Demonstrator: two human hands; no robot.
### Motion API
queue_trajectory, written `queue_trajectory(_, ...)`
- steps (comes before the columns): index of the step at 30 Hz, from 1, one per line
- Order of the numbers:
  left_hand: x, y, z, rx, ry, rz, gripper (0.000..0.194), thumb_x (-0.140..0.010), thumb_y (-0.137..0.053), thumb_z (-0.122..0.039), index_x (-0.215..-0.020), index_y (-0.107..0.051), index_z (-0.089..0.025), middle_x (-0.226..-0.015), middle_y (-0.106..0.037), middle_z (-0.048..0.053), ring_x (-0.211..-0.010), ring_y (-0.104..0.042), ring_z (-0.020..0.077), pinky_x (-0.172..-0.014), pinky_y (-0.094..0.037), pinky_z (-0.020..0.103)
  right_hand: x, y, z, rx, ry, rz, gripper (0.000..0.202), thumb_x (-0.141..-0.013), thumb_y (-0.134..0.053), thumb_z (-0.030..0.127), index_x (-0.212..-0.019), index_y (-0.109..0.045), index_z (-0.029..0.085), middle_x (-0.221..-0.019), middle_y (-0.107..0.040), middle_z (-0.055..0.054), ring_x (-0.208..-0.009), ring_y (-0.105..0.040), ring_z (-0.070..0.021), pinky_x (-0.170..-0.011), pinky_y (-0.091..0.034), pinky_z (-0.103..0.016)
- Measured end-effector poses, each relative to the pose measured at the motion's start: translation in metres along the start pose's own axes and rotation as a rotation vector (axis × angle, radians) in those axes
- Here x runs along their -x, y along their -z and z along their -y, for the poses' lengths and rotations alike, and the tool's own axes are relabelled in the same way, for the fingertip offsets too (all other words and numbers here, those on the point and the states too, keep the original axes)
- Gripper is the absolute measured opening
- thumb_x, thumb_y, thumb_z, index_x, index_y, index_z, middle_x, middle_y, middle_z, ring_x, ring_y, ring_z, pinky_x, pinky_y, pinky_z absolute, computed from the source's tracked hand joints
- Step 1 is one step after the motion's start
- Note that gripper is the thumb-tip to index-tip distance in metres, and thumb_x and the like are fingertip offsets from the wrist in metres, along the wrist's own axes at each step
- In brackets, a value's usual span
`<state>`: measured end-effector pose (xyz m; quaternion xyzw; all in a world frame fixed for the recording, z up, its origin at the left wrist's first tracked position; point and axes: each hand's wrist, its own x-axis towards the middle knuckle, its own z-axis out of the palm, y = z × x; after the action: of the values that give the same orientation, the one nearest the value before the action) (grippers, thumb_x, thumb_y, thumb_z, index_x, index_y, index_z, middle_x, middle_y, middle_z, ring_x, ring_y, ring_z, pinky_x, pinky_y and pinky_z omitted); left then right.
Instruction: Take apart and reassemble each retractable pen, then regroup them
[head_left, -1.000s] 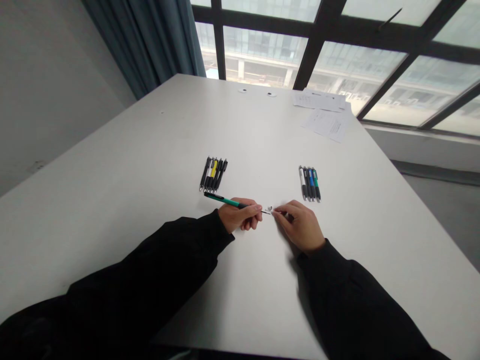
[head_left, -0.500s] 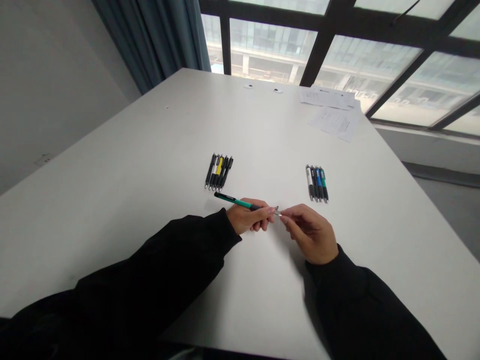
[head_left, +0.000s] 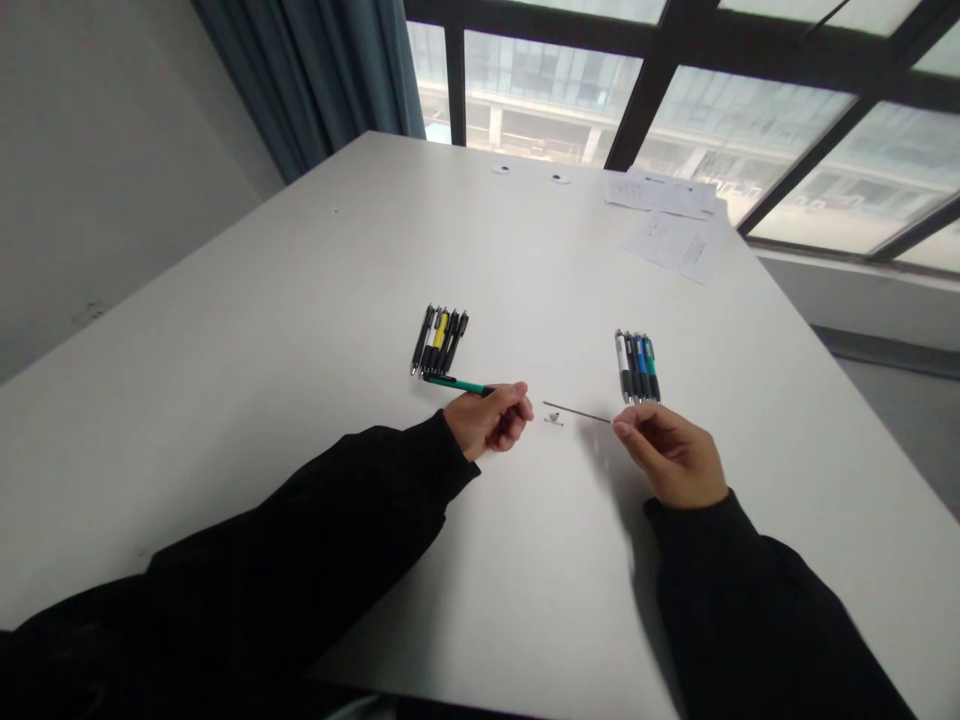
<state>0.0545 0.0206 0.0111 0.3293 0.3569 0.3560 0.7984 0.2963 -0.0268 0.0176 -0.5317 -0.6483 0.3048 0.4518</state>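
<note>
My left hand (head_left: 491, 420) is closed around the dark grip of a green pen (head_left: 469, 386), whose black clip end points left. Pinched between the thumb and fingers of my right hand (head_left: 671, 450) is a thin refill (head_left: 576, 411), its free end pointing left toward my left hand. Small metal pieces (head_left: 553, 419) lie on the white table (head_left: 480, 560) between the hands. Beyond my left hand sits a row of several pens (head_left: 439, 340), black, white and yellow. Just past my right hand is another row of pens (head_left: 637, 366), white, black, blue and green.
Paper sheets (head_left: 675, 245) lie at the far right of the table. Two small white objects, one of them nearer the middle (head_left: 559, 179), rest near the far edge. Behind stand a window and a blue curtain (head_left: 322, 80).
My right hand has moved right, drawing the thin refill away from the green pen. My left hand has shifted slightly left with the pen. The small metal pieces are now in plainer view.
</note>
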Motion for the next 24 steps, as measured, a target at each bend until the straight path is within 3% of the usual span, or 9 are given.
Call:
queue_trajectory(8,0.0012,0.0001,0.0002,0.015,-0.028,0.039,0.042,-0.070,-0.069,-0.053,-0.062,-0.054,-0.015,-0.043,-0.047,-0.003,-0.032,-0.036,0.0050,-0.034,-0.019,0.017,0.0024,-0.0062,-0.0049,0.368,0.103,0.204,0.017,-0.085,-0.059,0.031,-0.075,-0.064,0.018,-0.064,-0.058,-0.001,-0.053,-0.048,-0.0129,-0.051,-0.038,-0.026)
queue_trajectory(24,0.0011,-0.0010,-0.0016,-0.004,-0.020,0.016,0.042,-0.069,-0.070,-0.052,-0.062,-0.055,-0.014,-0.043,-0.048,-0.003,-0.033,-0.037,0.0053,-0.033,-0.021,0.016,0.0001,-0.0081,-0.0086,0.571,0.156,0.207,0.013,-0.086,-0.059,0.026,-0.082,-0.069,0.017,-0.074,-0.065,-0.004,-0.065,-0.059,-0.0162,-0.063,-0.046,-0.028)
